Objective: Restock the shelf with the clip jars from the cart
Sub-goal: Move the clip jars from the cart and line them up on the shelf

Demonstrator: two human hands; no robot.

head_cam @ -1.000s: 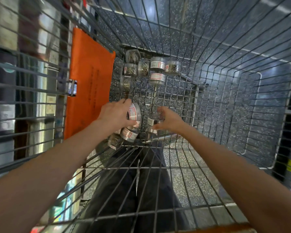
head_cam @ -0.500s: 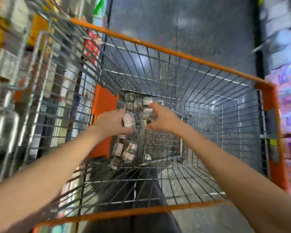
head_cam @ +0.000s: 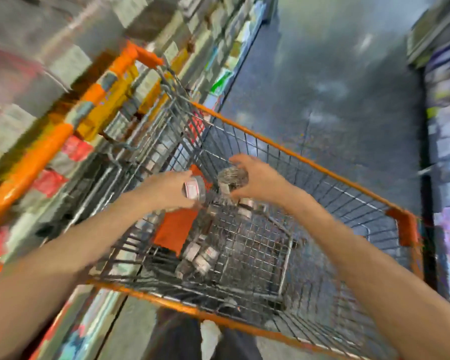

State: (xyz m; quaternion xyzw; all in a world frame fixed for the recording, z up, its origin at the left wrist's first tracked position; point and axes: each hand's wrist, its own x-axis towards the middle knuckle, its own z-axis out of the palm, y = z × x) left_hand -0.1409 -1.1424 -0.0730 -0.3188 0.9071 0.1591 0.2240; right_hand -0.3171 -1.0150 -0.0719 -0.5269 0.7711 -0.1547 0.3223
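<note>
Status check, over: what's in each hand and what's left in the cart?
Left hand grips a labelled clip jar. Right hand grips another jar. Both held above the cart. More jars on the cart floor. Nothing blocking; view blurred.

My hands over cart, a jar in each; more jars below; shelf left.

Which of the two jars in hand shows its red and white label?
The jar in the left hand, labelled jar. The right hand holds a jar showing only clips.
</note>
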